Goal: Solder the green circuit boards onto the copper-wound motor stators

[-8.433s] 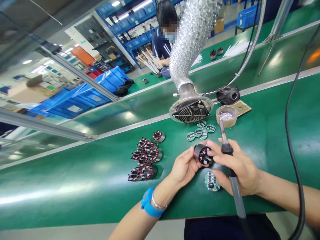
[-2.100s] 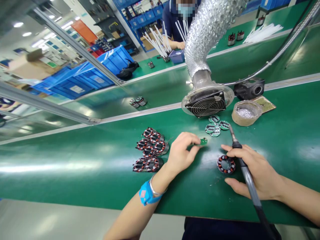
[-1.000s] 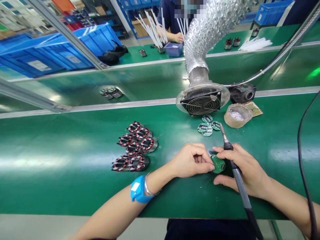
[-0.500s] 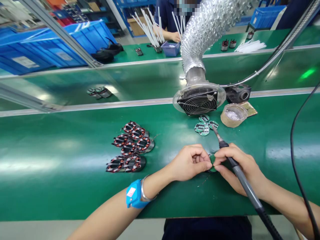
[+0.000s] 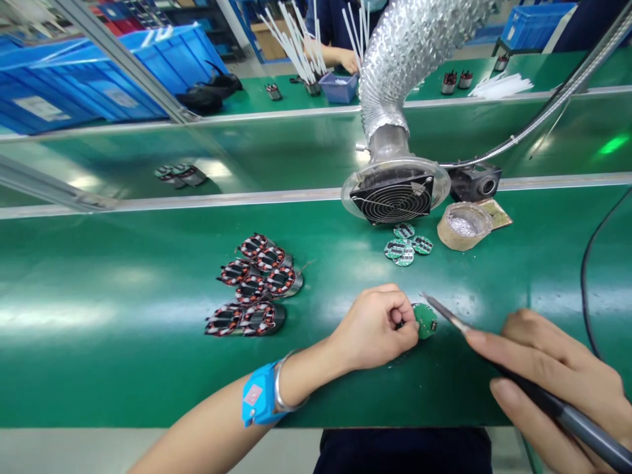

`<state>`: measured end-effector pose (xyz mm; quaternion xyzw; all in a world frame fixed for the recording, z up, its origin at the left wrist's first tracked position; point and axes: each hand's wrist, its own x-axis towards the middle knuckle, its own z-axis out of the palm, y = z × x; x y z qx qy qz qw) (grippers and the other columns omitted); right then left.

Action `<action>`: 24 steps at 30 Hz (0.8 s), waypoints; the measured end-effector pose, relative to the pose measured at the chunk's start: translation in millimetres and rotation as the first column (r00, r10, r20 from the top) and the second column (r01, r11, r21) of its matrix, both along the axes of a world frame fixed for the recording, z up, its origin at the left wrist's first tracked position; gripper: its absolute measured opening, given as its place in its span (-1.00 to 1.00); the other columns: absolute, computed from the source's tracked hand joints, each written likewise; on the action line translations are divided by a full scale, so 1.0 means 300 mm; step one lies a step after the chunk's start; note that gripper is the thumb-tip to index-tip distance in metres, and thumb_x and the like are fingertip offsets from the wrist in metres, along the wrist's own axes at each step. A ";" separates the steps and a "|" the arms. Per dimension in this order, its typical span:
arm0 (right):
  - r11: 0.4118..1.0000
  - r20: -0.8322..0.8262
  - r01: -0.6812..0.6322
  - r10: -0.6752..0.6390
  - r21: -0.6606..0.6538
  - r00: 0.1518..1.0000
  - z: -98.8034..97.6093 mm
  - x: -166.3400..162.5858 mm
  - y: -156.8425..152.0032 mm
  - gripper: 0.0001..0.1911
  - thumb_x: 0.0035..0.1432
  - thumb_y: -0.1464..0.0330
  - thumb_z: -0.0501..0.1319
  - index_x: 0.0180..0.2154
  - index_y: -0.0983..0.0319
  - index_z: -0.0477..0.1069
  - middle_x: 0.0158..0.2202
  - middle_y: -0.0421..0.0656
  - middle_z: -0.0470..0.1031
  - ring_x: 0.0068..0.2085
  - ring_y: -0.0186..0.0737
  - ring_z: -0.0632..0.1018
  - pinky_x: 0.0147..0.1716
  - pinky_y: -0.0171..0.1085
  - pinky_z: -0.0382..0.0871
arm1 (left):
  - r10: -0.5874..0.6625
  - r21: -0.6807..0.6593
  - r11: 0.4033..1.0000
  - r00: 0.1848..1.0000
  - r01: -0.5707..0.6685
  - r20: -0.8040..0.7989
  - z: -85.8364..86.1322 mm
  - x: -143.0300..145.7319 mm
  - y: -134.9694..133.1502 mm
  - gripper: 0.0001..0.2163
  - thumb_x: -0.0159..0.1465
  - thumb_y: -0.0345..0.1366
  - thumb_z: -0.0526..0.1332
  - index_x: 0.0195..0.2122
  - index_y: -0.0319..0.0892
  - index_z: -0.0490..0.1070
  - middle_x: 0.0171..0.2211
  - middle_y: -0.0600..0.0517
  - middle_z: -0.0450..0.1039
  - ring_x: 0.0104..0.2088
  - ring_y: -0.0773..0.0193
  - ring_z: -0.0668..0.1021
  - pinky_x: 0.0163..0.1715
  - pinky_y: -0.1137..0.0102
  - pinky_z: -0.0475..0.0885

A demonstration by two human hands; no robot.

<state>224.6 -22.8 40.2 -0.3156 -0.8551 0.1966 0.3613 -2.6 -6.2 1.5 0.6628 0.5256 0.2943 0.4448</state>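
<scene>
My left hand (image 5: 378, 328) is closed, its fingertips pinching a wound stator capped by a round green circuit board (image 5: 424, 320) on the green belt (image 5: 148, 309). My right hand (image 5: 553, 382) grips a soldering iron (image 5: 518, 388) like a pen. The iron's metal tip points up-left and ends just right of the board, close above it. A blue wrist strap (image 5: 257, 395) sits on my left wrist.
Several wound stators (image 5: 257, 283) lie left of my hands. A few loose green boards (image 5: 407, 245) lie by the fume extractor fan (image 5: 392, 197), with a tin pot (image 5: 464, 226) beside it. A black cable (image 5: 590, 263) hangs at right. Another person works across the belt.
My right hand has let go of the board and drawn back to the lower right, turning the iron so its tip points at the board. My left hand keeps its hold.
</scene>
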 end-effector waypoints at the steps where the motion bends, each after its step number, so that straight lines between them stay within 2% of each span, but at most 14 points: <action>1: 1.000 0.016 0.013 -0.013 -0.005 1.000 0.001 0.001 -0.015 -0.54 0.13 0.53 0.12 0.07 0.16 0.38 -0.44 -0.14 0.45 -0.43 -0.13 0.51 -0.49 -0.15 0.41 | 0.006 0.004 1.000 1.000 -0.006 -0.007 0.000 -0.001 -0.001 -0.92 0.00 -0.51 0.23 -0.57 -0.23 0.41 -0.54 0.13 0.29 -0.59 0.49 0.32 -0.61 0.57 0.22; 4: 1.000 0.040 -0.006 0.005 0.023 0.999 -0.003 -0.007 -0.040 -0.64 0.07 0.55 0.14 -0.07 0.20 0.41 -0.51 -0.16 0.43 -0.48 -0.14 0.50 -0.49 -0.14 0.43 | 0.017 0.024 1.000 1.000 -0.017 -0.013 0.000 -0.001 -0.006 -0.92 -0.01 -0.51 0.23 -0.58 -0.23 0.39 -0.55 0.13 0.28 -0.59 0.49 0.32 -0.61 0.57 0.22; 7: 0.994 0.085 -0.078 0.072 0.071 0.994 -0.004 -0.024 -0.033 -0.67 0.03 0.57 0.14 -0.13 0.23 0.40 -0.55 -0.18 0.41 -0.54 -0.19 0.46 -0.53 -0.17 0.43 | 0.023 0.037 0.999 1.000 -0.023 -0.006 -0.001 0.002 -0.010 -0.92 -0.02 -0.52 0.22 -0.58 -0.23 0.39 -0.55 0.14 0.27 -0.60 0.49 0.31 -0.61 0.56 0.21; 11: 0.980 0.132 -0.132 0.112 0.148 0.985 0.009 -0.039 -0.011 -0.68 -0.01 0.57 0.15 -0.16 0.25 0.43 -0.57 -0.19 0.41 -0.57 -0.23 0.43 -0.58 -0.19 0.42 | 0.030 0.048 0.998 1.000 -0.030 0.000 0.002 0.006 -0.010 -0.91 -0.02 -0.52 0.22 -0.59 -0.23 0.38 -0.56 0.14 0.26 -0.60 0.49 0.30 -0.61 0.56 0.20; 14: 0.975 0.144 -0.121 0.095 0.189 0.985 0.015 -0.045 -0.007 -0.68 -0.03 0.57 0.16 -0.19 0.25 0.45 -0.57 -0.17 0.43 -0.57 -0.22 0.44 -0.58 -0.18 0.45 | 0.033 0.055 0.998 0.999 -0.033 0.000 0.002 0.007 -0.009 -0.91 -0.02 -0.52 0.22 -0.59 -0.23 0.37 -0.56 0.14 0.26 -0.60 0.49 0.30 -0.61 0.56 0.20; 24: 0.963 0.211 -0.129 0.079 0.238 0.974 0.009 -0.047 -0.017 -0.67 -0.03 0.57 0.16 -0.17 0.27 0.43 -0.57 -0.18 0.45 -0.56 -0.19 0.48 -0.56 -0.15 0.48 | 0.045 0.138 0.990 0.999 -0.042 -0.020 -0.005 0.014 -0.018 -0.92 0.00 -0.50 0.21 -0.58 -0.23 0.36 -0.56 0.13 0.26 -0.58 0.47 0.31 -0.59 0.55 0.20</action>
